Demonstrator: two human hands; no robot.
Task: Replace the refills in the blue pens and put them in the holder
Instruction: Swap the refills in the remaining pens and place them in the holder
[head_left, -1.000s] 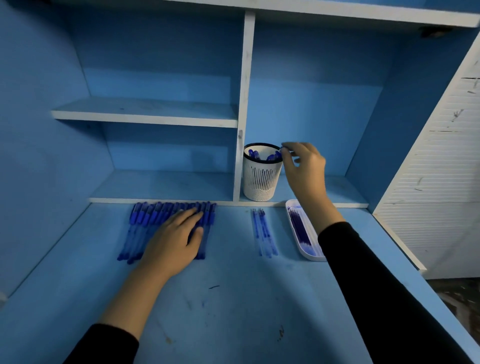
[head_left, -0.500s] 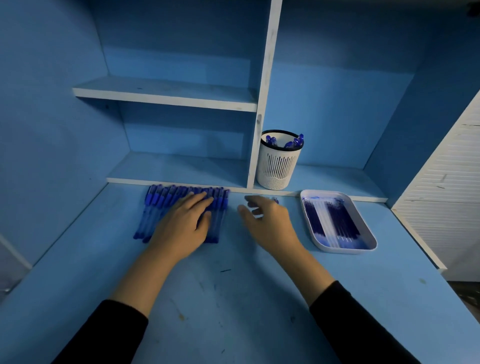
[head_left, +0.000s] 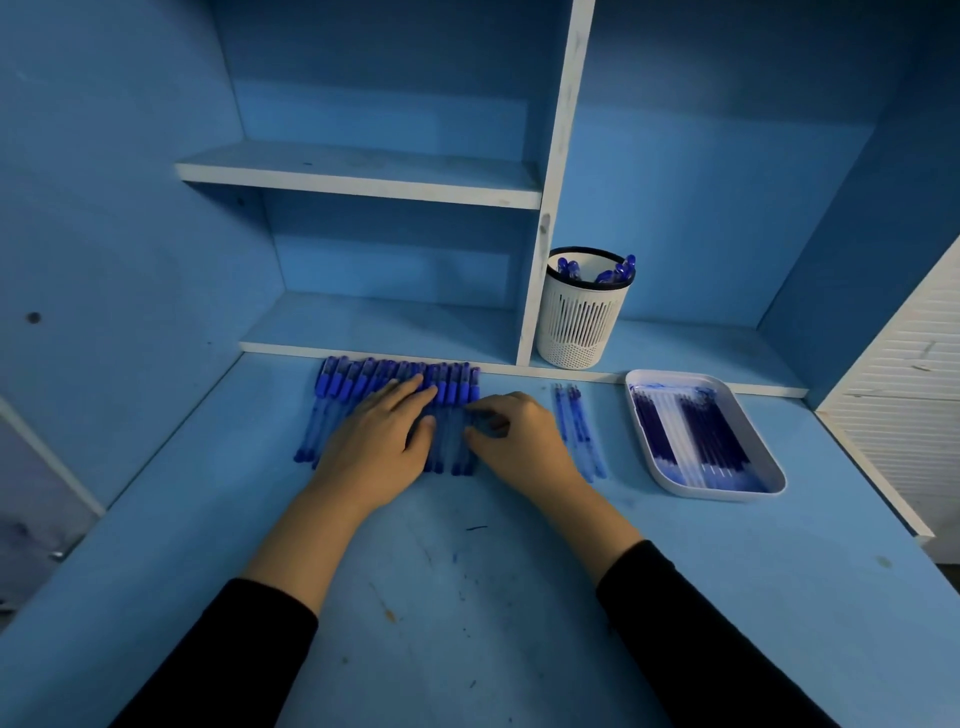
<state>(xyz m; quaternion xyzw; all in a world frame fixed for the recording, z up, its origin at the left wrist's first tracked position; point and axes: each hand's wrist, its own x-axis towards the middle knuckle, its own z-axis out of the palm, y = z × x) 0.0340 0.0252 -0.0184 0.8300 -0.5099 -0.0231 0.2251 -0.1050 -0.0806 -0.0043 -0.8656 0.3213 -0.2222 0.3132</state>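
On worktop (head_left: 467, 597): pen row (head_left: 343, 387).
Left grip (head_left: 374, 447): flat on row, fingers spread.
Right grip (head_left: 519, 441): curled at rightmost pen (head_left: 471, 387); pinch unclear.

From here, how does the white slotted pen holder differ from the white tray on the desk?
The white slotted pen holder is a tall round cup; the white rectangular tray is shallow. The holder stands on the lower shelf, the tray on the desk. Pens stand in the holder; refills lie flat in the tray. Both are white and hold blue items.
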